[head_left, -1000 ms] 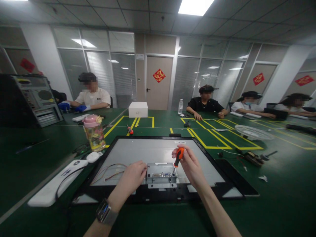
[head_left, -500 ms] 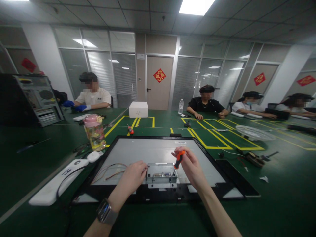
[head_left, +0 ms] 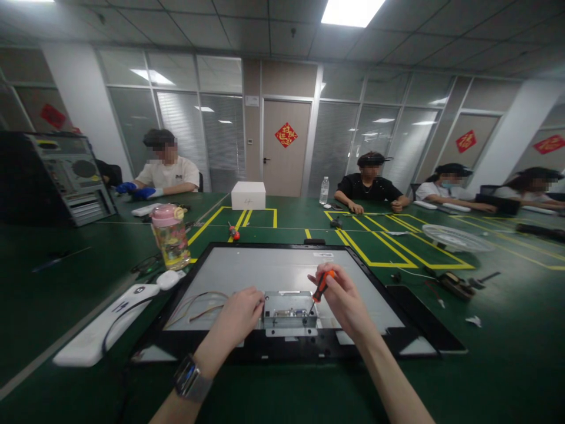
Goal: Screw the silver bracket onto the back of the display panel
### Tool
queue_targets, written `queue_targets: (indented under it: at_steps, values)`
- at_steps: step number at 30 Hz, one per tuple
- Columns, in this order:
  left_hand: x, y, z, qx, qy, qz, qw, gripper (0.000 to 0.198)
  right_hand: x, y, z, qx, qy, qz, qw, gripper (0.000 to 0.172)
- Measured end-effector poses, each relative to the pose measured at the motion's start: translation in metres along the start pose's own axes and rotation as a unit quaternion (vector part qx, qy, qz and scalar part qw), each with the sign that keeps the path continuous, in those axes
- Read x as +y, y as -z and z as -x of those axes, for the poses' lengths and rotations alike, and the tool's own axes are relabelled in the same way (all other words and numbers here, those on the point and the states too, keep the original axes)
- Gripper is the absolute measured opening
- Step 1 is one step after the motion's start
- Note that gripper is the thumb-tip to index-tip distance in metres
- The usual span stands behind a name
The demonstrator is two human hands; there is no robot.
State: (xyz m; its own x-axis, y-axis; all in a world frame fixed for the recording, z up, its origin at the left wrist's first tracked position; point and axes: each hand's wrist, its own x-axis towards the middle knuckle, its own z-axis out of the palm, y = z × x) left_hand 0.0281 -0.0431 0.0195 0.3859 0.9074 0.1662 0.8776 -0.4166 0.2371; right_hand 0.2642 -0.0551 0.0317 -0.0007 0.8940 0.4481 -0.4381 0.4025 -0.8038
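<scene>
A flat screen panel (head_left: 260,265) with a black frame lies face down or up, I cannot tell which, on the green table. On its near middle sits a metal bracket (head_left: 289,301) with a row of connectors. My right hand (head_left: 346,297) is closed around an orange and black screwdriver (head_left: 323,287). The tool is tilted, its tip down at the bracket's right end. My left hand (head_left: 242,312) has its fingers curled together at the bracket's left edge, gripping it. Thin wires (head_left: 198,303) lie on the panel left of that hand.
On the left are a white power bank-like case (head_left: 106,327), a pink-lidded bottle (head_left: 170,235) and a computer case (head_left: 66,176). A black slab (head_left: 424,318) lies right of the panel. A white box (head_left: 248,195) stands behind. Several people sit across the table.
Almost nothing differs. The screwdriver handle and my right hand have shifted very slightly; my left hand stays at the bracket.
</scene>
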Motion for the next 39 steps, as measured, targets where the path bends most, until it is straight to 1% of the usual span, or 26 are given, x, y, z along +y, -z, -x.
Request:
queue_targets:
  at_steps: [5, 8, 14, 17, 22, 28, 30, 34, 39]
  values:
    - [0.0011, 0.0004, -0.0004, 0.000, -0.001, -0.003, 1.000, 0.022, -0.0011, 0.0000, 0.0000, -0.011, -0.008, 0.000, 1.000, 0.027]
    - [0.0012, 0.0001, -0.0005, -0.002, 0.003, -0.007, 1.000, 0.022, 0.0003, -0.0012, -0.0007, -0.008, 0.000, -0.003, 1.000, 0.025]
    - [0.0005, 0.0005, -0.0002, -0.001, 0.001, 0.001, 1.000, 0.022, -0.0009, 0.0023, -0.0025, 0.022, 0.017, -0.001, 1.000, 0.020]
    - [0.0007, 0.0005, -0.0005, -0.003, -0.002, 0.004, 1.000, 0.023, -0.0008, 0.0040, -0.0024, 0.031, 0.009, -0.016, 0.999, 0.018]
    - [0.0006, -0.0002, -0.0010, -0.008, -0.001, 0.001, 1.000, 0.023, 0.0007, -0.0002, -0.0010, 0.008, -0.025, -0.041, 0.999, 0.026]
    - [0.0003, -0.0005, -0.0007, -0.004, -0.004, 0.004, 1.000, 0.022, -0.0038, -0.0021, -0.0014, 0.003, 0.014, -0.016, 1.000, 0.018]
    - [0.0001, -0.0008, -0.0008, -0.004, -0.004, 0.003, 1.000, 0.022, -0.0046, -0.0008, -0.0013, 0.000, 0.003, -0.013, 1.000, 0.018]
    - [-0.0007, -0.0020, -0.0010, 0.001, -0.005, 0.001, 1.000, 0.022, -0.0034, 0.0001, -0.0006, -0.007, -0.029, -0.035, 0.999, 0.022]
    - [0.0001, -0.0009, -0.0007, -0.013, 0.005, 0.003, 1.000, 0.023, -0.0046, -0.0010, -0.0012, -0.006, -0.015, -0.056, 0.998, 0.020]
